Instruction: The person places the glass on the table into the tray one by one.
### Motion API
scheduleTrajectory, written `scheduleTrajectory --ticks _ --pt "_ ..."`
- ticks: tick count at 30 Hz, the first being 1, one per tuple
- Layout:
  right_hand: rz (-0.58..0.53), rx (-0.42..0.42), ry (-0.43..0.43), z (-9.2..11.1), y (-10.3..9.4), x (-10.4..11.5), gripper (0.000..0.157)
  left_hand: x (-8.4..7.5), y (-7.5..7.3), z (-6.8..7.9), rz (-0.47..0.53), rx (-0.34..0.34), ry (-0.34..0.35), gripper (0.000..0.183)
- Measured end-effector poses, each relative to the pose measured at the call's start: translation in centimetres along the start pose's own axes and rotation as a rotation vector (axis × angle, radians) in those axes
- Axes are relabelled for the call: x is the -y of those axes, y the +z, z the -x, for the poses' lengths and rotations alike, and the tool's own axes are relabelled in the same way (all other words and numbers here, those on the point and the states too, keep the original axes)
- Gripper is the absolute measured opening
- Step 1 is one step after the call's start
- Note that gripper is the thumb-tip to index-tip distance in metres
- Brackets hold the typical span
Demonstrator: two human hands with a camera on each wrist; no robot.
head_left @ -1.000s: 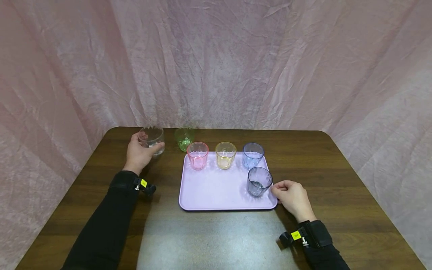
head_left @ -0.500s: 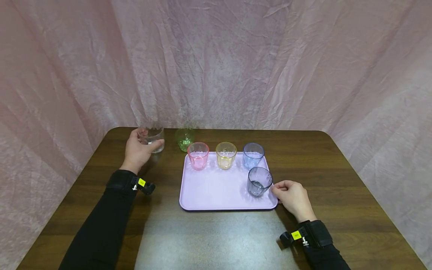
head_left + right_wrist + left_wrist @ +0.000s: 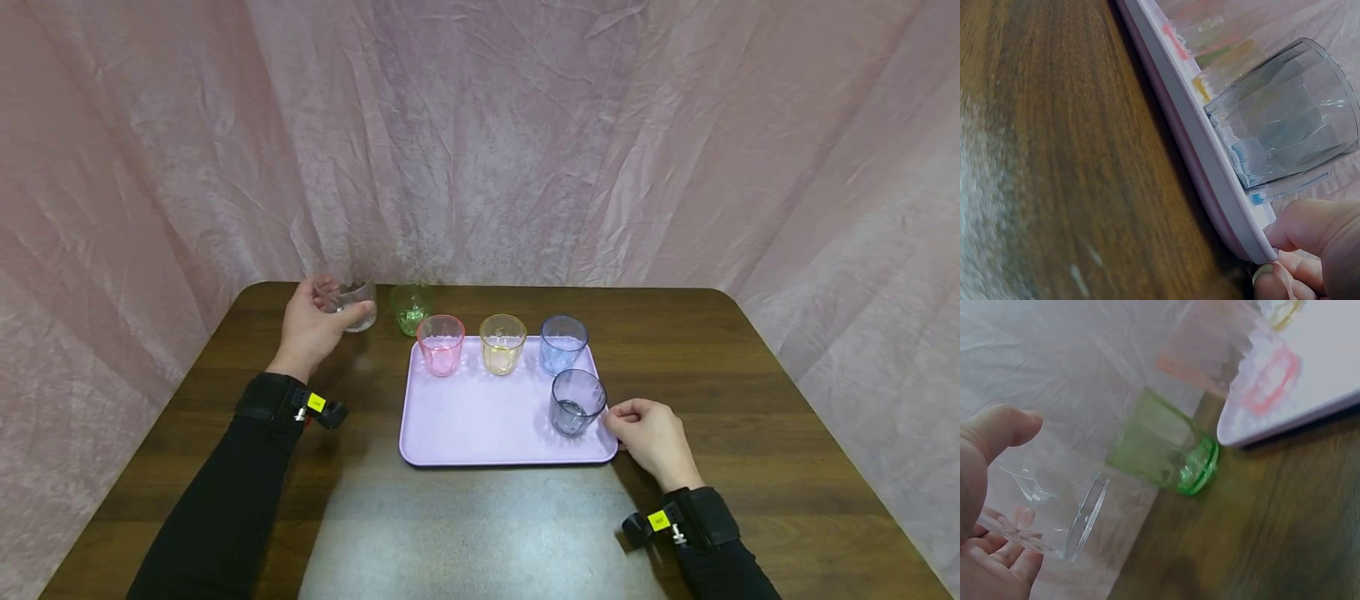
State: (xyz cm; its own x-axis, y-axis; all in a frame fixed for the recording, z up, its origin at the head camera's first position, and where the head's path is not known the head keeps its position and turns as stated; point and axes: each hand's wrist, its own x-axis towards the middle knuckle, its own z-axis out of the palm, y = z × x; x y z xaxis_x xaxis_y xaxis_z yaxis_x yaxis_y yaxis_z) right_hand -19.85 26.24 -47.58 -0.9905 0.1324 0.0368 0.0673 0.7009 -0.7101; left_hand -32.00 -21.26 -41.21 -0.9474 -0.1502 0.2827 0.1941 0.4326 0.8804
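Observation:
My left hand (image 3: 309, 333) holds a clear glass (image 3: 356, 307) at the table's back left, thumb on one side and fingers on the other. In the left wrist view the base of this glass (image 3: 1088, 515) looks raised off the wood. Just right of it, a green glass (image 3: 411, 310) stands on the table. My right hand (image 3: 651, 440) pinches the right rim of a lilac tray (image 3: 480, 429). Beside that hand, inside the tray, is a grey glass (image 3: 576, 407). A pink glass (image 3: 441, 346), a yellow glass (image 3: 502, 346) and a blue glass (image 3: 562, 346) line the tray's back edge.
The wooden table (image 3: 742, 400) extends around the tray, with a bright reflection on its front part. A pink curtain (image 3: 510, 150) hangs directly behind the table's back edge. The green glass stands close to the tray's back left corner.
My left hand, holding the clear glass, has shifted slightly right and up, nearer the green glass. The right hand and the tray have stayed in place.

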Motion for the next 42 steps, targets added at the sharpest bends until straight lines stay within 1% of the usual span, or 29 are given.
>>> scheduleTrajectory --ticks 9,14,21,29,35,42 --pt "0.011 -0.001 -0.007 -0.1 0.0 0.0 0.016 -1.6 0.7 0.1 0.01 0.056 -0.002 0.08" --pt "0.006 0.004 -0.005 -0.1 0.0 0.0 0.016 -2.4 1.0 0.4 0.024 0.07 0.024 0.082" --pt "0.011 0.004 -0.005 -0.1 -0.1 0.0 0.016 -3.7 1.6 0.9 0.064 0.113 0.064 0.077" --pt "0.001 0.005 0.002 0.0 0.0 0.0 0.016 -4.2 2.3 1.4 0.075 0.161 0.064 0.077" --pt "0.015 -0.001 -0.007 0.0 0.0 0.0 0.016 -4.9 3.1 1.9 0.099 0.203 0.096 0.078" --pt "0.015 -0.008 -0.011 0.0 0.0 0.0 0.016 -5.8 4.2 2.7 0.149 0.25 0.123 0.079"
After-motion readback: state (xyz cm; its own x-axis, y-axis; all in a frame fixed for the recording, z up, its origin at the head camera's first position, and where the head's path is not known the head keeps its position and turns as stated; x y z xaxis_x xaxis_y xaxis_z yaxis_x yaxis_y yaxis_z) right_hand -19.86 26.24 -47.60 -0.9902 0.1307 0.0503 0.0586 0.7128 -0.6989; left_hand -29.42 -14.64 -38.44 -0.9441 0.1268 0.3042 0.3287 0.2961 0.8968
